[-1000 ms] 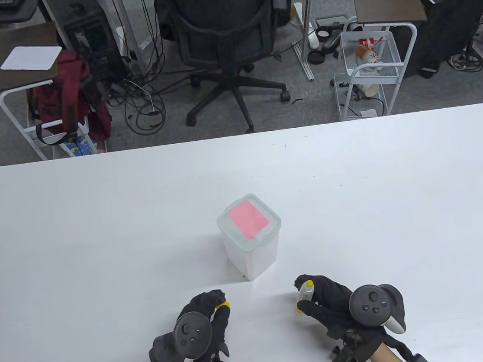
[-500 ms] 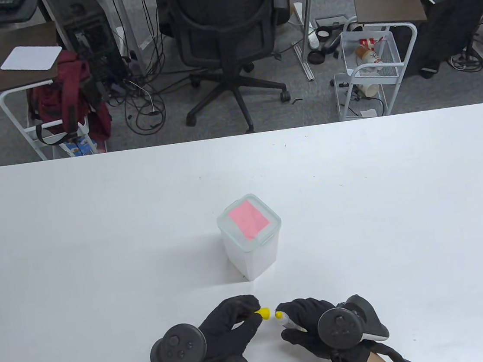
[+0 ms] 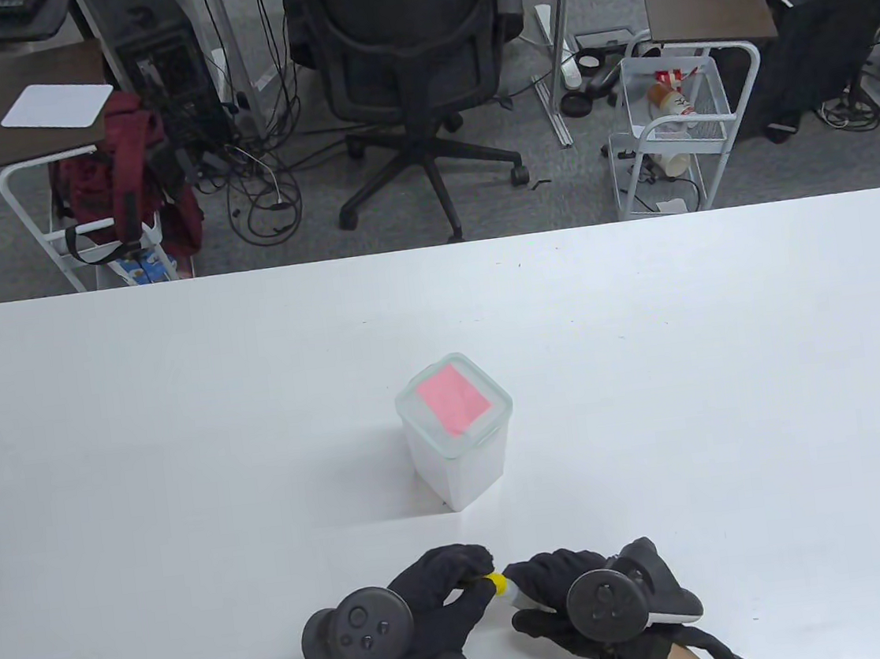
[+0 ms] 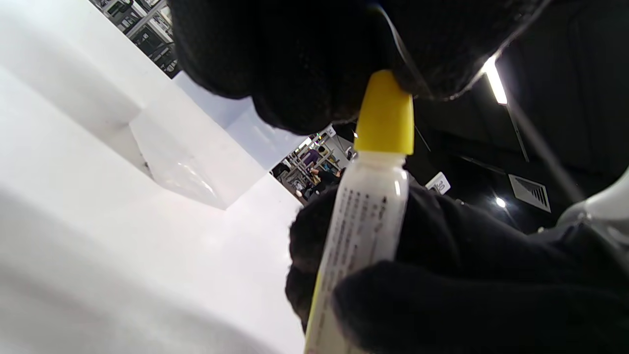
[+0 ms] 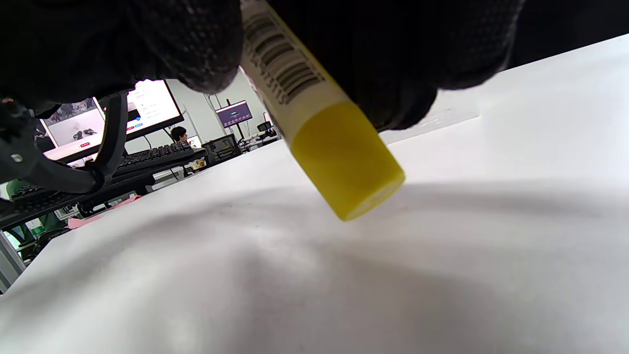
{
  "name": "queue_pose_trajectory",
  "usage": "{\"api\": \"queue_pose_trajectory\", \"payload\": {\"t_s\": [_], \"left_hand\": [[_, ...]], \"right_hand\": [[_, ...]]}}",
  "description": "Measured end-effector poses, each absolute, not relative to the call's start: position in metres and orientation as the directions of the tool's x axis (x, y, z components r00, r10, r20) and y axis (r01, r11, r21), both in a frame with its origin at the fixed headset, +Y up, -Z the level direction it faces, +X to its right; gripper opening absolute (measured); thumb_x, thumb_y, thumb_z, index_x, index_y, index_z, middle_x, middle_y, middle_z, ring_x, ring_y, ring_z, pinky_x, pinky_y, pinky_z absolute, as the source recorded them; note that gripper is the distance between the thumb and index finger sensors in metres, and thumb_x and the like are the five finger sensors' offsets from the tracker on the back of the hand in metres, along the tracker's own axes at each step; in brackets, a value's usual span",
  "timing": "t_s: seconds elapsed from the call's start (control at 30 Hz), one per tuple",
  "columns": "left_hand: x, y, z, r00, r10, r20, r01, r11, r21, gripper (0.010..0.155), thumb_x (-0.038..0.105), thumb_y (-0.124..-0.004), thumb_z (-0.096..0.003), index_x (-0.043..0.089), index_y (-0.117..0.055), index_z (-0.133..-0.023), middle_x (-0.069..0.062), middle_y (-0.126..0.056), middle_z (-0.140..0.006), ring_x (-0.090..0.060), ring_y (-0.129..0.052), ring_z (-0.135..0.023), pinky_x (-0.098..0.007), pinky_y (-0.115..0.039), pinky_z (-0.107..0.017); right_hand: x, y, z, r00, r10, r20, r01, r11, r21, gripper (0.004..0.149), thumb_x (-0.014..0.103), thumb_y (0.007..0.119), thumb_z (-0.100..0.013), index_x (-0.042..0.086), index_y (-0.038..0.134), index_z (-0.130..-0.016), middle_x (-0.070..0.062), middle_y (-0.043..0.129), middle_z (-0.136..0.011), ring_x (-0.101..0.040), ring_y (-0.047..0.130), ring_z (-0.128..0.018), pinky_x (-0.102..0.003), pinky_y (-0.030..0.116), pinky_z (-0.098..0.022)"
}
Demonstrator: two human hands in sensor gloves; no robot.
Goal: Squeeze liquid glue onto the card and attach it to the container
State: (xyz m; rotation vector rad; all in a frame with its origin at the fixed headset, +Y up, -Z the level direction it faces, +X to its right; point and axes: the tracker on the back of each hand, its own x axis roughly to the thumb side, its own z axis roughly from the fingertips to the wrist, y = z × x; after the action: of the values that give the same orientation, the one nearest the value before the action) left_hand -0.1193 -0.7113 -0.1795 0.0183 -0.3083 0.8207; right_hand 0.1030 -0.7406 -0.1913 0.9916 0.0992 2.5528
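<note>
The right hand (image 3: 565,593) grips the glue bottle (image 4: 363,231) around its white body, low over the desk (image 3: 184,454) near its front edge. The left hand (image 3: 438,591) pinches the yellow cap (image 4: 385,115) sitting on the bottle's tip. The pink card (image 3: 453,399) lies on the lid of the plastic container (image 3: 463,462) just beyond the hands

Nothing here reads clearly: the glue bottle (image 5: 295,83) carries a barcode and rows of tiny print too blurred to make out.
</note>
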Motion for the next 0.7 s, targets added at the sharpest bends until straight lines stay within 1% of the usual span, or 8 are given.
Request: {"api": "queue_pose_trajectory", "payload": {"t_s": [0.1,0.23,0.37,0.5,0.63,0.7], "left_hand": [[-0.118,-0.713,-0.18,0.65,0.709,0.273,-0.714,0.693,-0.097,0.044,0.048,-0.082,-0.0425,0.038,-0.079,-0.085,0.01,-0.092,-0.084,-0.013,-0.1,-0.072,-0.036,-0.082,-0.061],[-0.117,-0.714,-0.179,0.627,0.729,0.274,-0.736,0.67,-0.099,0.046,0.049,-0.082,-0.0428,0.04,-0.075,-0.087,0.012,-0.089,-0.087,-0.012,-0.098,-0.076,-0.035,-0.081,-0.063],[-0.118,-0.714,-0.18,0.598,0.752,0.278,-0.76,0.642,-0.099,0.046,0.053,-0.08,-0.0432,0.042,-0.072,-0.087,0.014,-0.087,-0.088,-0.01,-0.096,-0.077,-0.034,-0.08,-0.065],[-0.121,-0.716,-0.184,0.559,0.785,0.268,-0.787,0.604,-0.128,0.047,0.054,-0.08,-0.0433,0.042,-0.071,-0.087,0.015,-0.085,-0.088,-0.01,-0.096,-0.078,-0.034,-0.08,-0.066],[-0.122,-0.718,-0.185,0.581,0.773,0.254,-0.775,0.621,-0.119,0.055,0.058,-0.079,-0.0421,0.041,-0.066,-0.093,0.014,-0.082,-0.091,-0.011,-0.093,-0.081,-0.035,-0.078,-0.068],[-0.122,-0.718,-0.185,0.587,0.768,0.256,-0.77,0.627,-0.119,0.054,0.058,-0.079,-0.0419,0.04,-0.066,-0.091,0.014,-0.084,-0.087,-0.009,-0.093,-0.078,-0.035,-0.078,-0.067]], "right_hand": [[0.103,-0.742,-0.191,-0.669,0.387,0.635,-0.336,-0.919,0.206,0.054,0.045,0.072,-0.056,0.008,0.071,-0.096,-0.015,0.085,-0.083,-0.034,0.092,-0.061,-0.043,0.081,-0.047],[0.103,-0.743,-0.191,-0.628,0.449,0.635,-0.395,-0.888,0.237,0.054,0.045,0.069,-0.057,0.006,0.071,-0.095,-0.015,0.085,-0.08,-0.033,0.093,-0.059,-0.043,0.082,-0.045],[0.1,-0.743,-0.192,-0.581,0.5,0.642,-0.442,-0.856,0.266,0.054,0.045,0.068,-0.058,0.006,0.071,-0.095,-0.016,0.085,-0.08,-0.033,0.093,-0.058,-0.043,0.082,-0.045],[0.095,-0.744,-0.191,-0.561,0.496,0.662,-0.474,-0.849,0.235,0.055,0.045,0.068,-0.058,0.005,0.07,-0.095,-0.016,0.085,-0.08,-0.033,0.093,-0.059,-0.043,0.082,-0.045],[0.092,-0.745,-0.19,-0.541,0.537,0.648,-0.527,-0.816,0.236,0.055,0.045,0.069,-0.058,0.005,0.071,-0.095,-0.016,0.085,-0.08,-0.033,0.093,-0.059,-0.043,0.081,-0.045],[0.092,-0.745,-0.19,-0.54,0.539,0.646,-0.527,-0.816,0.239,0.055,0.045,0.069,-0.058,0.005,0.071,-0.095,-0.016,0.085,-0.08,-0.033,0.093,-0.059,-0.043,0.081,-0.045]]}}
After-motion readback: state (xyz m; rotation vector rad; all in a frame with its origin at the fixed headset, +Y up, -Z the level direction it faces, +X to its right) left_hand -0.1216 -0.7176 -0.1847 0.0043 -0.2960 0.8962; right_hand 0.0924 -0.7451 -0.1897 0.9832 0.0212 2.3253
